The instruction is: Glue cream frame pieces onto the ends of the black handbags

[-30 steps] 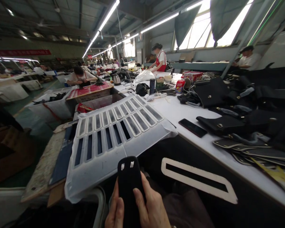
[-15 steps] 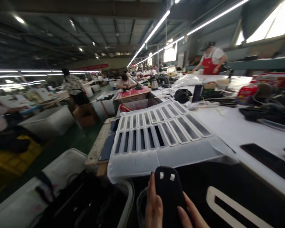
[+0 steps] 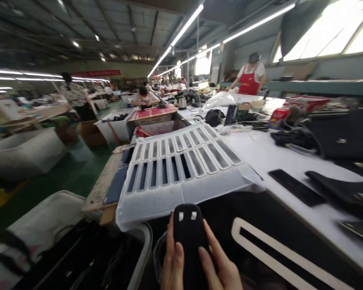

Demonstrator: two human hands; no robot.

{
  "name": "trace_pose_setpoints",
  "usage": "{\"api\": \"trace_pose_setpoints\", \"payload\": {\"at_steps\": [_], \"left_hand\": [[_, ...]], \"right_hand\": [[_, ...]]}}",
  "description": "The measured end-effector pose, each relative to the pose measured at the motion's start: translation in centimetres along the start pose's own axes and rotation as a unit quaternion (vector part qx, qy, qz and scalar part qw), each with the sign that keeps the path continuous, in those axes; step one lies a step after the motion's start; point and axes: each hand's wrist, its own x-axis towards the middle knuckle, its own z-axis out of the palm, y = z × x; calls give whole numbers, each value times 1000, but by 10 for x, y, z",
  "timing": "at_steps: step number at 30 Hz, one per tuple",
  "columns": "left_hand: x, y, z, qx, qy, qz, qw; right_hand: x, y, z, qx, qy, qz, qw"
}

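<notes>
A black rounded piece with two small white tabs near its top end is held upright at the bottom centre. My left hand grips its left edge, thumb on the near face. On the right edge my right hand closes in the same way. To the right, a long cream loop-shaped strip lies on a black surface. Beyond my hands, a translucent sheet carries two rows of cream-rimmed oblong frames.
A white bin of black items stands at lower left. On the white table lie a dark phone-like slab, black pieces and a red package. A person in a red apron stands behind; others work farther off.
The camera view has turned to the right, so the surroundings sit farther left. Both hands still hold the black piece, and more of my right hand shows.
</notes>
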Motion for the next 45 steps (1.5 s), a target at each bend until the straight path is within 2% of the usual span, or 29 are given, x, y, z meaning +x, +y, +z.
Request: {"api": "trace_pose_setpoints", "payload": {"at_steps": [5, 11, 19, 22, 25, 28, 31, 34, 36, 39, 45], "left_hand": [[-1, 9, 0, 6, -38, 3, 999], [4, 9, 4, 5, -49, 21, 999], [18, 8, 7, -9, -30, 54, 998], [37, 14, 6, -38, -72, 53, 995], [55, 21, 3, -28, -130, 37, 990], [61, 25, 2, -24, -145, 32, 989], [58, 26, 5, -18, -118, 61, 991], [55, 27, 6, -15, -122, 78, 989], [54, 28, 6, -16, -127, 87, 988], [55, 30, 6, -10, -117, 89, 989], [56, 27, 9, -19, -134, 92, 987]], "right_hand": [[-4, -10, 4, 37, 17, -4, 999], [-8, -6, -1, 55, 29, 0, 998], [-10, 4, -3, 104, 60, 67, 990], [-12, 7, -2, 100, 47, 76, 991], [-10, 8, -6, 68, 9, 62, 996], [3, 0, -17, 31, -16, 28, 999], [24, -20, -29, -92, -32, -43, 994], [42, -37, -31, -238, -54, -126, 962], [48, -40, -28, -285, -46, -172, 942], [50, -35, -22, -297, -24, -237, 925], [49, -34, -19, -269, 32, -330, 904]]}}
